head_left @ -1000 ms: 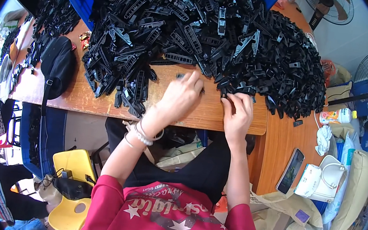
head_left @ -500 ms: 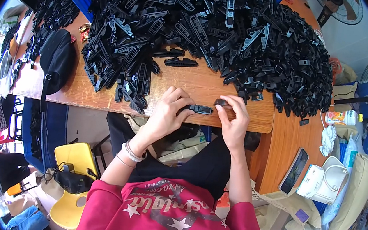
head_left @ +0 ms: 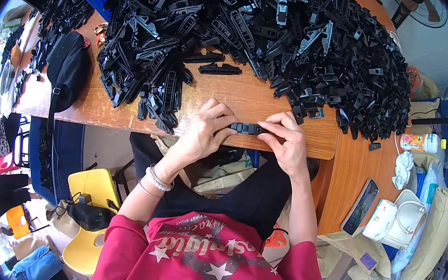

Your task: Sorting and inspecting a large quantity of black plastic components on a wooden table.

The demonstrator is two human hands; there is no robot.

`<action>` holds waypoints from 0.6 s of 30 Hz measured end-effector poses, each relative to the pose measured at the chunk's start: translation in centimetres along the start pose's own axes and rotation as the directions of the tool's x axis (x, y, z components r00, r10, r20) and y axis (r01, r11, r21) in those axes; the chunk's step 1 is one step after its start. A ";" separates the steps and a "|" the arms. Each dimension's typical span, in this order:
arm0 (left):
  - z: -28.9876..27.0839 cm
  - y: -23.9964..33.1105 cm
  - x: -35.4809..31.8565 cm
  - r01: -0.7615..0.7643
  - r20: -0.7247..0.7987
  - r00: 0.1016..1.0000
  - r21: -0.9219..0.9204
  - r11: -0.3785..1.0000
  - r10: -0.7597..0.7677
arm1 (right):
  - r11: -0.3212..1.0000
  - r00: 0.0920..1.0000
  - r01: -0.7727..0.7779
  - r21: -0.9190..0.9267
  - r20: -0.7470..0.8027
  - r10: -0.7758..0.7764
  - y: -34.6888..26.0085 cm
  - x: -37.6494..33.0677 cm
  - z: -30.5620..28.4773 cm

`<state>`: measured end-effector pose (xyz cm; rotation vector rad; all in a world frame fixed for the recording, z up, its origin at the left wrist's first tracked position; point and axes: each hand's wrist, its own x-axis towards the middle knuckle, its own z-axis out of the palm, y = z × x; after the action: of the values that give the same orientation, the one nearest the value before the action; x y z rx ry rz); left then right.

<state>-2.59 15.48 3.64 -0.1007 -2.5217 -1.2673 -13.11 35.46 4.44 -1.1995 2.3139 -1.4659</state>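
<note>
Over the near edge of the wooden table, a long black plastic part [head_left: 246, 128] is held level between my two hands. My left hand [head_left: 207, 128] pinches its left end, thumb below and fingers above. At the other end, my right hand [head_left: 287, 141] has thumb and index finger closed on a small black plastic piece, which meets the long part's right end. Fingertips mostly cover this small piece, so I cannot tell how the two fit together. Two similar long black parts [head_left: 220, 69] lie apart on the table beyond my hands.
A big heap of long black parts [head_left: 193, 20] covers the table's far side, with smaller black pieces [head_left: 374, 85] heaped at the right. A black bag [head_left: 69, 67] sits left. On the right side are a phone [head_left: 360, 206], a white handbag [head_left: 407, 219] and a bottle [head_left: 421, 142].
My right hand has brought the small black piece left against the long part's right end; before, it was held apart, slightly above. My left hand keeps its grip. The view has shifted slightly.
</note>
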 end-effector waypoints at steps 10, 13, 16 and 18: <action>-0.7 -0.1 1.2 0.017 0.105 0.994 -0.082 0.996 -0.009 | 0.990 0.985 -0.065 0.125 0.165 0.043 -1.2 -3.0 1.5; -0.9 -0.7 5.1 -0.009 -0.211 0.969 0.475 0.880 0.124 | 0.999 0.999 0.037 -0.003 0.021 -0.037 -2.3 -3.7 2.0; -0.9 -2.1 6.2 0.061 -0.084 0.996 0.623 0.780 -0.011 | 0.900 0.885 -0.079 -0.428 -0.446 -0.134 -0.1 -1.2 1.1; 0.6 -1.2 4.8 -0.068 -0.030 0.994 0.546 0.835 0.101 | 0.839 0.876 -0.215 -0.500 -0.478 -0.060 1.3 -0.6 0.1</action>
<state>-7.50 14.79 3.85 -0.0412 -2.6853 -0.4676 -13.43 36.08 3.16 -0.8748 3.2393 -1.2100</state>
